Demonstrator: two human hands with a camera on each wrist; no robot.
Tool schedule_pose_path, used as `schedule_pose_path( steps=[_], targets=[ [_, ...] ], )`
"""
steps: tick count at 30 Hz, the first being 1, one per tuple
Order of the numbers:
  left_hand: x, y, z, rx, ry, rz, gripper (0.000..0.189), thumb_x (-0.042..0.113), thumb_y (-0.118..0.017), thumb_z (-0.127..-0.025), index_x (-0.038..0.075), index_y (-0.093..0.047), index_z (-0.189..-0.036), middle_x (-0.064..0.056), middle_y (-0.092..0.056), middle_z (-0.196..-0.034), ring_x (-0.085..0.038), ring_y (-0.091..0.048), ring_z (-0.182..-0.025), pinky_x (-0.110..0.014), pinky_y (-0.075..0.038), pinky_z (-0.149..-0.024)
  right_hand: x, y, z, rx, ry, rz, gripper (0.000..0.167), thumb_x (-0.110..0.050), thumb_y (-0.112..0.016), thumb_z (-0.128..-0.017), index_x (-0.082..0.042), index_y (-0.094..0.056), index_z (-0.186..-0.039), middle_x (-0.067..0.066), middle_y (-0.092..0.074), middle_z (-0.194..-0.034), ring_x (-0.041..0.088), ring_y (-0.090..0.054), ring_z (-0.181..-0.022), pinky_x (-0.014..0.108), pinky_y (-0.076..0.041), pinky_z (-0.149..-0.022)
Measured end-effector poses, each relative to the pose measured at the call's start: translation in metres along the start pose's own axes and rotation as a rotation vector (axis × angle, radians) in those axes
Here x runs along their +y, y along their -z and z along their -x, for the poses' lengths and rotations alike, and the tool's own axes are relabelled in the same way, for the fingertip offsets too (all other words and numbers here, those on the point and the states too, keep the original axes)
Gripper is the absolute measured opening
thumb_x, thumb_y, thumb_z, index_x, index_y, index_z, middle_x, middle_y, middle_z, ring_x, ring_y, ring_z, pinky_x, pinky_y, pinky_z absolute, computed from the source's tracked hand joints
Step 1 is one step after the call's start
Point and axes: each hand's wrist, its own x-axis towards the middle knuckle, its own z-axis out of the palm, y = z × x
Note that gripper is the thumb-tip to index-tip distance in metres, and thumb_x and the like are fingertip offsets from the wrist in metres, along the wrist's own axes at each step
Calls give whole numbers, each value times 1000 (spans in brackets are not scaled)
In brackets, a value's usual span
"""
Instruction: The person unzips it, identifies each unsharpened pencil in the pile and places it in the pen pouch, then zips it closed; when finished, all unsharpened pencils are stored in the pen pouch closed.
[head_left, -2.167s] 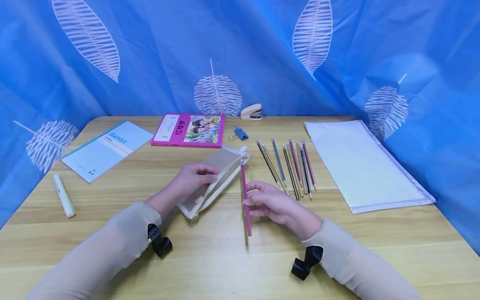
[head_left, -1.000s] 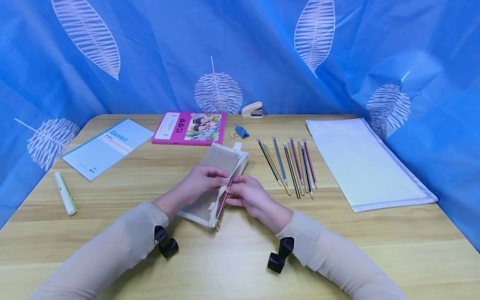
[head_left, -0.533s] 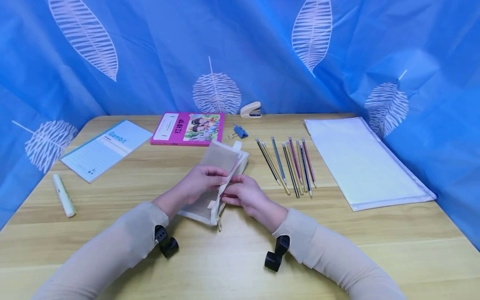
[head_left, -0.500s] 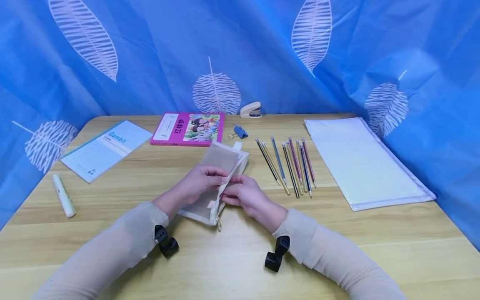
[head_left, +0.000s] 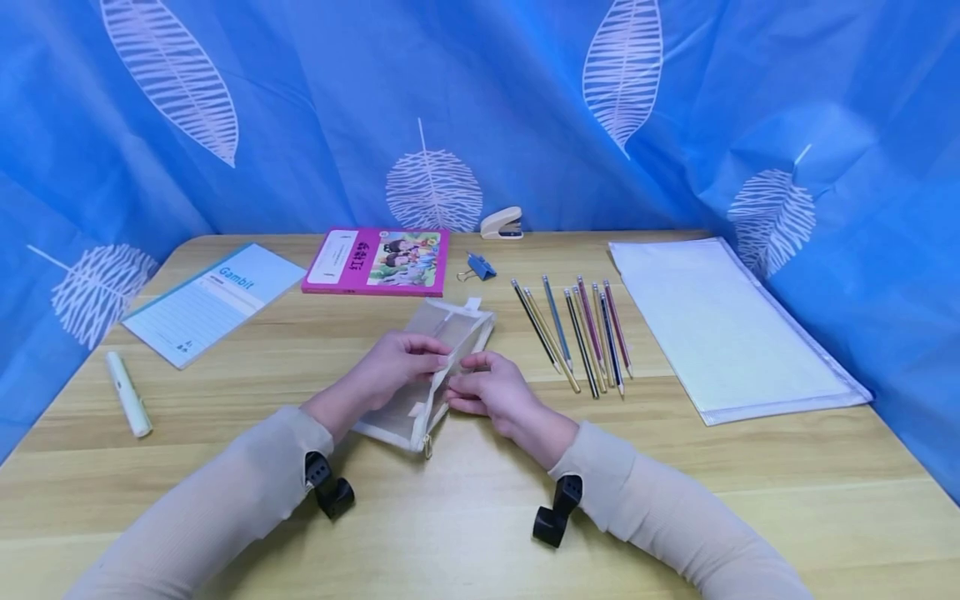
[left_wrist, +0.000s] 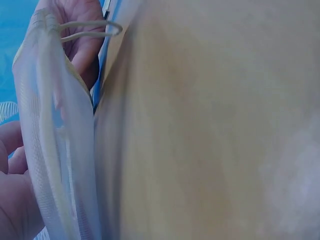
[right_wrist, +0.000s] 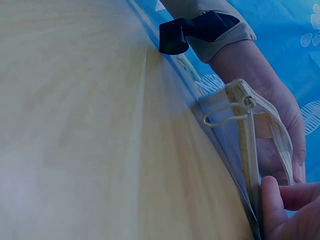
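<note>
A beige mesh zip pouch lies slanted on the table in front of me, its long zipped side parted. My left hand pinches one edge of the opening between thumb and fingers. At the opposite edge, my right hand pinches the rim near the middle, its fingertips partly hidden by the mesh. The right wrist view shows the pouch's corner with a looped zipper cord. The purple-red pencil seen earlier does not show plainly now. Several pencils lie fanned out to the right of the pouch.
Behind the pouch are a pink book, a blue binder clip and a cream stapler. A notebook and a pale green marker lie left. A large white sleeve lies right.
My right hand brought a purple-red pencil left to the pouch, and the pencil slid into its opening out of plain sight. The left hand moved slightly right; the pouch's opening now gapes wider.
</note>
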Motion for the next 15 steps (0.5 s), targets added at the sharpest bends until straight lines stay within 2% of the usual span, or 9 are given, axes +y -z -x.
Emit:
schedule_pose_path(
  steps=[3,10,15],
  targets=[
    [-1,2,0,9,-7,-4,30,5,-61,-86,-7,-60,-114,-10,-63,-105,-8,-59,-78,-21,-51,-72,-1,6,0,-3,4,10,37,12,-56,-82,5,-43,-116,14,-58,-88,16,-64,-66,31,-56,-71],
    [-3,7,0,11,-15,-30,30,8,-63,-86,-5,-61,-113,-8,-63,-103,-8,-57,-78,-21,-51,-71,-11,34,0,-103,9,42,39,8,-56,-83,8,-42,-119,10,-62,-80,15,-65,-68,28,-56,-71],
    [-4,11,0,28,6,-30,29,7,-63,-86,-5,-62,-112,-5,-62,-99,-8,-56,-76,-20,-50,-69,-25,55,3,-103,38,30,31,6,-54,-85,4,-44,-115,7,-63,-79,12,-64,-67,23,-55,-67]
  ],
)
